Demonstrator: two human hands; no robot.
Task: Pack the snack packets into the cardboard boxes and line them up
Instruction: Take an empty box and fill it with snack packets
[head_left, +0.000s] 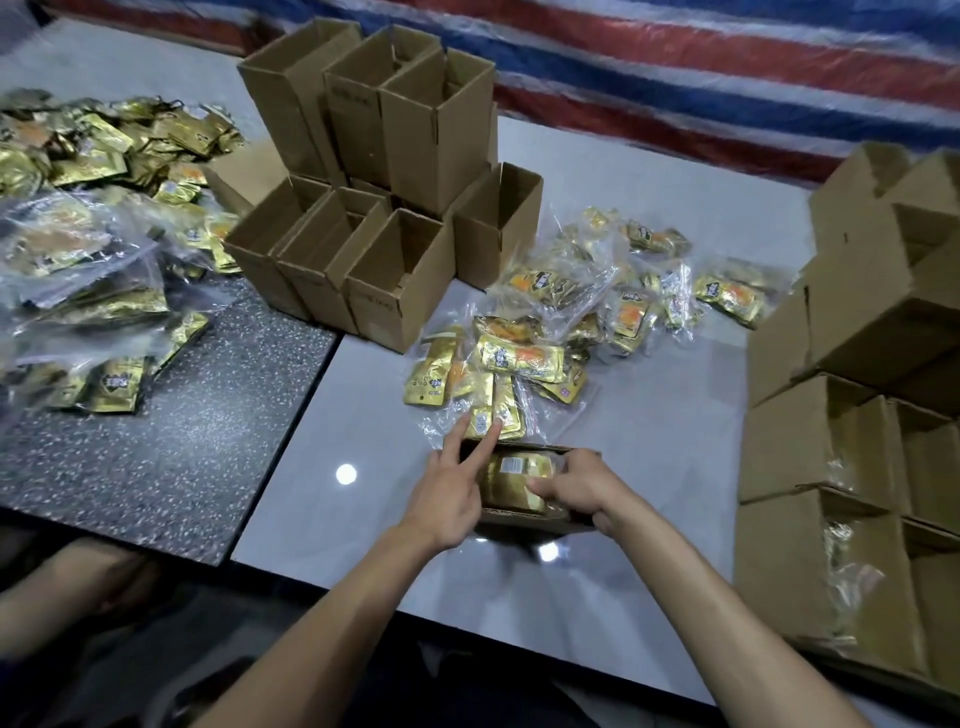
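An open cardboard box (524, 521) sat near-centre on the pale table (363, 499), gold snack packets (514, 480) inside. The right hand (576, 486) pressed curled fingers onto those packets. The left hand (457, 493) rested at the box's left edge, two fingers extended. Loose packets (519, 364) lay just beyond; empty boxes (374, 197) stood farther.

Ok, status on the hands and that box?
Left hand open on box edge. Right hand pressing packets into it. Nothing blocking.
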